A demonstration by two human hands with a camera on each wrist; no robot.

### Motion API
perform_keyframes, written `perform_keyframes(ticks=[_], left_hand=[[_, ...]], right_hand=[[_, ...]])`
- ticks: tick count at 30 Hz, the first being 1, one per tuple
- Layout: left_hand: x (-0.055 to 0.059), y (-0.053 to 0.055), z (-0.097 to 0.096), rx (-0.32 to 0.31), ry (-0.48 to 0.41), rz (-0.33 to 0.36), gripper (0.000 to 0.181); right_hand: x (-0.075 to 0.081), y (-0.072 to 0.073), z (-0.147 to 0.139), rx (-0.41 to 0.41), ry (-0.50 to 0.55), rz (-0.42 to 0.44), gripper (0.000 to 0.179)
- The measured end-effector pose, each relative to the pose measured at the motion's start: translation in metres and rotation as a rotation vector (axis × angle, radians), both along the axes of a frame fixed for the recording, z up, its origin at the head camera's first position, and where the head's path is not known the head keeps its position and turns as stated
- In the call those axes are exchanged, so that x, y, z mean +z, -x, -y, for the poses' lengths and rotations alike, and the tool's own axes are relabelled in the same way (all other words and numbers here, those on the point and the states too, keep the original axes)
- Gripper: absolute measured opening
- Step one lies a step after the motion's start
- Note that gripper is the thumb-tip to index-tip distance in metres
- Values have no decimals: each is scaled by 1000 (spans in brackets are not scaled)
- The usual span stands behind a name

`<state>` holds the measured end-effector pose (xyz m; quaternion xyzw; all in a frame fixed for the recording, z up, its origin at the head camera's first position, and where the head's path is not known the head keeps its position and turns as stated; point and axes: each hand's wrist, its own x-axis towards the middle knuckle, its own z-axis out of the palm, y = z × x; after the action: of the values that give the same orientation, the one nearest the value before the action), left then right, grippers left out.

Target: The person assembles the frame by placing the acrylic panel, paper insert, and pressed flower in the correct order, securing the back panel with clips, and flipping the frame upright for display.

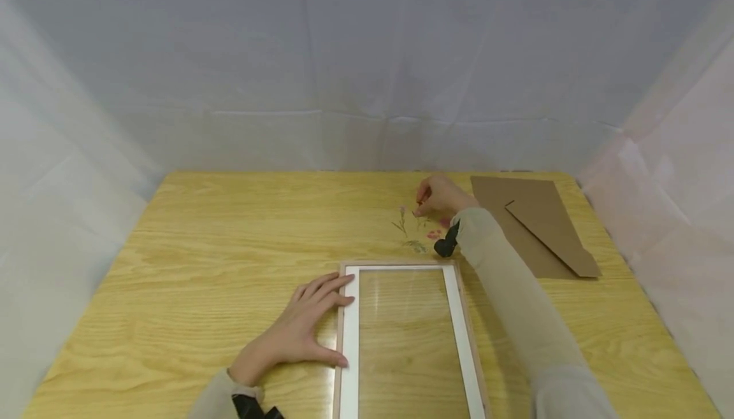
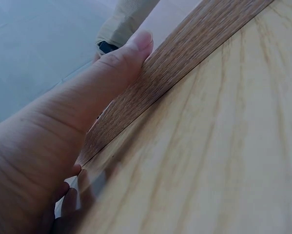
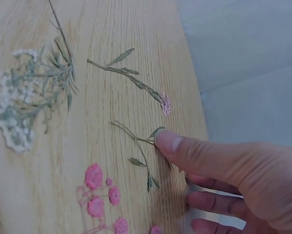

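Observation:
My left hand [image 1: 298, 326] rests along the left side of a wooden picture frame [image 1: 337, 381], fingers spread over its white inner border [image 1: 351, 336] and thumb [image 2: 121, 61] on the edge. At the back of the table my right hand [image 1: 444, 195] pinches a pressed flower sprig [image 3: 136, 139] with thin green leaves; its upper part is hidden behind the thumb. Beside it lie a pressed stem with a small pink-purple flower [image 3: 131, 75], a spray of white blossoms [image 3: 19, 107] and a cluster of pink flowers [image 3: 94, 204].
A brown backing board [image 1: 516, 190] with a folded stand flap [image 1: 550, 241] lies at the right rear. The wooden table [image 1: 218, 247] is enclosed by white sheeting [image 1: 355, 62] at the back and sides.

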<state>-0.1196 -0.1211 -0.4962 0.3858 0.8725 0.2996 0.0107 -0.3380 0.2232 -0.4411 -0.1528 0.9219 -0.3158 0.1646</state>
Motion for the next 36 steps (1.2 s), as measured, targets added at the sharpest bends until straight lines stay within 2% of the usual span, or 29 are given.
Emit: perform_keyframes(ticks=[3, 9, 13, 17, 20, 23, 27, 32, 36], left_hand=[[0, 1, 0, -4, -12, 8, 90], [1, 0, -1, -2, -12, -9, 91], [1, 0, 1, 5, -9, -16, 91], [1, 1, 2, 4, -15, 6, 92], [1, 1, 2, 5, -13, 14, 91], [1, 1, 1, 3, -9, 7, 90], [1, 2, 0, -7, -9, -8, 89], [1, 3, 0, -8, -10, -6, 90], [1, 3, -1, -13, -7, -8, 89]], right_hand=[[2, -3, -1, 17, 16, 2, 27], [5, -6, -6, 123, 7, -22, 26], [8, -6, -3, 250, -133, -157, 30], [7, -5, 3, 349, -262, -288, 25], [8, -5, 5, 375, -295, -322, 21], [12, -6, 7, 382, -312, -319, 20], [16, -8, 8, 394, -329, -310, 27], [16, -9, 7, 427, -335, -343, 42], [16, -11, 3, 431, -328, -347, 39]])
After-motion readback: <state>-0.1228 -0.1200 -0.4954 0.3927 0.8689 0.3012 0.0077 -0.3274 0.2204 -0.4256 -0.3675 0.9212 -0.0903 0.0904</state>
